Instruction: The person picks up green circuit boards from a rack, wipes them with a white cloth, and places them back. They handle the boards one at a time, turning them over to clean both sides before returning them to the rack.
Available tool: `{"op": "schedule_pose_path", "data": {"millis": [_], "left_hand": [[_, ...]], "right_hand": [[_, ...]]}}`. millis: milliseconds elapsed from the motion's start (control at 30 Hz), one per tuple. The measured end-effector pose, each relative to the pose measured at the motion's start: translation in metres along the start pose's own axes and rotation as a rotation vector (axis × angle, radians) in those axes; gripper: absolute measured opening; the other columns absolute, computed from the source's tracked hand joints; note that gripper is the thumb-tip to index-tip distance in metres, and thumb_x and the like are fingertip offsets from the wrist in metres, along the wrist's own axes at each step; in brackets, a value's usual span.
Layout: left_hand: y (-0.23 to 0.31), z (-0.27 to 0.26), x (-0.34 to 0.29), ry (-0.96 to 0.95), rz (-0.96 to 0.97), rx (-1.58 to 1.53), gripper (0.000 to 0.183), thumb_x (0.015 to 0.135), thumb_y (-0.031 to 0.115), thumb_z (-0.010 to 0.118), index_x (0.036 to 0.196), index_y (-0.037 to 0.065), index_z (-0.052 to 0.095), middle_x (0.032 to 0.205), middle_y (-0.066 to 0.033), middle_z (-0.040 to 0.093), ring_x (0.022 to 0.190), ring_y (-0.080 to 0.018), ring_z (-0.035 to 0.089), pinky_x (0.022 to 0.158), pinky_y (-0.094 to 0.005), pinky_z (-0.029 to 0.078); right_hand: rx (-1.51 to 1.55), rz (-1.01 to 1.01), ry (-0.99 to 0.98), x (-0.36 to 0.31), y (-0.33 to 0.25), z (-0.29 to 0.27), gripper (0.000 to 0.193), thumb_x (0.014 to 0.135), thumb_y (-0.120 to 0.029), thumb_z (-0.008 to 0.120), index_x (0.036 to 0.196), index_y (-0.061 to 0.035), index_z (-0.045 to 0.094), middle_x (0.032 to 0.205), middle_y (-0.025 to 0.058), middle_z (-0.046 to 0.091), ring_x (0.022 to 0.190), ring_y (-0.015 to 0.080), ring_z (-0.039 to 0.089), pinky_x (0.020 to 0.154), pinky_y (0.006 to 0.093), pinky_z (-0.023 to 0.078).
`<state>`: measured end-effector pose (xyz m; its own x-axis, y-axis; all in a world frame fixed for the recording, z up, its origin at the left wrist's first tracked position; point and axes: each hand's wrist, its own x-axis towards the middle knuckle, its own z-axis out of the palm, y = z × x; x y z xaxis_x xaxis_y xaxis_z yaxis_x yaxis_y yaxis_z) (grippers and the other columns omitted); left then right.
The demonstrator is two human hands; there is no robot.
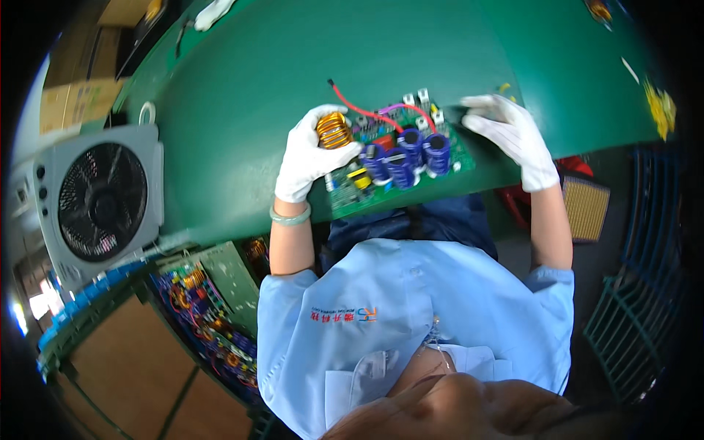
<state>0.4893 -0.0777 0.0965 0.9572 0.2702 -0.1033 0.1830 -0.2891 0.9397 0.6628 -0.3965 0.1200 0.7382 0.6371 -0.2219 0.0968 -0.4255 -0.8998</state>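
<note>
The copper coil (pixel 335 130) sits between the thumb and fingers of the gloved left hand (pixel 306 152), which close around it at the left end of the circuit board (pixel 350 192) on the green desk (pixel 242 132). The gloved right hand (pixel 519 141), fingers parted and holding nothing, lies just beyond the board's right end.

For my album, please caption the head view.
Gloved left hand around a copper-coloured coil, right hand open beside a circuit board at a green table.
</note>
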Motion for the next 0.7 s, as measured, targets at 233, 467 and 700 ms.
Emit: {"op": "schedule_pose_path", "data": {"millis": [233, 467, 700], "left_hand": [[-0.016, -0.008, -0.001, 0.312, 0.226, 0.274, 0.05, 0.082, 0.032, 0.082, 0.119, 0.004, 0.063, 0.108, -0.0109, 0.069, 0.091, -0.0255, 0.068, 0.081, -0.0334, 0.056], [-0.038, -0.041, -0.007, 0.18, -0.006, -0.33, 0.039, 0.105, 0.026, 0.055, 0.129, -0.004, 0.062, 0.111, -0.007, 0.068, 0.086, -0.0078, 0.06, 0.082, -0.0235, 0.051], [-0.043, -0.04, -0.004, 0.172, -0.008, -0.33, 0.038, 0.105, 0.025, 0.055, 0.129, -0.004, 0.061, 0.111, -0.0071, 0.068, 0.087, -0.0085, 0.061, 0.083, -0.0238, 0.051]], "right_hand": [[0.363, 0.152, 0.208, -0.001, 0.011, 0.049, 0.027, 0.094, -0.012, 0.072, 0.118, 0.0014, 0.07, 0.1, 0.0043, 0.071, 0.09, 0.0083, 0.063, 0.081, 0.0218, 0.05], [0.279, 0.138, 0.273, 0.012, 0.015, 0.078, 0.028, 0.093, -0.014, 0.073, 0.117, 0.0006, 0.071, 0.096, 0.002, 0.07, 0.086, 0.0061, 0.062, 0.079, 0.0212, 0.049], [-0.466, -0.227, 0.479, 0.008, 0.035, 0.097, 0.029, 0.085, -0.016, 0.081, 0.105, 0.0021, 0.07, 0.093, 0.0126, 0.071, 0.082, 0.0255, 0.069, 0.076, 0.0322, 0.054]]}}
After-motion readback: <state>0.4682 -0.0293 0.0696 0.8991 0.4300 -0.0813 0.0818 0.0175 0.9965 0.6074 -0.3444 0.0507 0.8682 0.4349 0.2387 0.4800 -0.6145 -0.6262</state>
